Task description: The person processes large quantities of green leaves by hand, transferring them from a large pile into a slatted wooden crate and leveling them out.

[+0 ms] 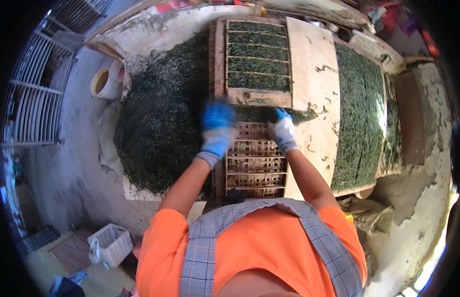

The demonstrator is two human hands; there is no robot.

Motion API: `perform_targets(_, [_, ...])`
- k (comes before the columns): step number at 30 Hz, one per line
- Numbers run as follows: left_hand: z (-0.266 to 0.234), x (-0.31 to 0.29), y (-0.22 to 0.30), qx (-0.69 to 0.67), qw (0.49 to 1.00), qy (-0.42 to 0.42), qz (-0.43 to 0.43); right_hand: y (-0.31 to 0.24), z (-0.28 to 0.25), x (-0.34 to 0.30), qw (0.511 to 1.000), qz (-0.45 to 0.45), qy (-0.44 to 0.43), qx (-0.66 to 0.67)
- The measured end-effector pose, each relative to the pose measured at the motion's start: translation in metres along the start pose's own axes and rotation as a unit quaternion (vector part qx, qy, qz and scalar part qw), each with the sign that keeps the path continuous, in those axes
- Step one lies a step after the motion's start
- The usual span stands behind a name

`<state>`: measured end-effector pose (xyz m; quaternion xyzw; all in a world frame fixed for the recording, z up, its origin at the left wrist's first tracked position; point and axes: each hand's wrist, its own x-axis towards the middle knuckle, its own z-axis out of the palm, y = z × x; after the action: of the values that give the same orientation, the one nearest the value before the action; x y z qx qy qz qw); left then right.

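Observation:
My left hand [217, 123], in a blue and white glove, is smeared by motion at the left side of a slatted wooden frame [259, 96]; its fingers cannot be made out. My right hand [283, 127], gloved the same way, is at the frame's right side. Its fingers curl in by dark green shreds, and what they hold is hidden. The far part of the frame is filled with dark green shreds [257, 65] between thin slats. Toward me, bare woven lattice [255, 164] shows between the slats.
A big heap of dark green shreds [160, 119] lies left of the frame. On the right are a pale board [314, 99] with scattered bits and a wide green layer [358, 119]. A whitish bucket [110, 88], a white plastic basket [113, 246] and metal railings [37, 89] stand leftward.

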<state>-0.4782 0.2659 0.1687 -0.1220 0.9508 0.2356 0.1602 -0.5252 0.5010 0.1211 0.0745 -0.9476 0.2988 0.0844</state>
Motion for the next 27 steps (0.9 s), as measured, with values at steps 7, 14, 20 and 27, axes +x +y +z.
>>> perform_targets(7, [0.008,0.014,-0.03,-0.273,0.949,0.048,0.152,-0.05,-0.029,0.024,0.995,-0.083,-0.05,-0.025])
perform_targets(14, [-0.049,0.153,-0.076,0.088,0.989,0.116,0.011,0.024,0.043,0.01,0.99,-0.091,-0.064,-0.085])
perform_targets(20, [-0.08,0.284,-0.092,0.333,0.941,-0.011,0.056,0.013,0.033,0.007,0.979,-0.161,0.005,-0.125])
perform_targets(27, [-0.097,0.404,-0.103,0.077,0.994,0.056,-0.055,-0.002,0.027,0.015,0.981,-0.155,-0.045,-0.107])
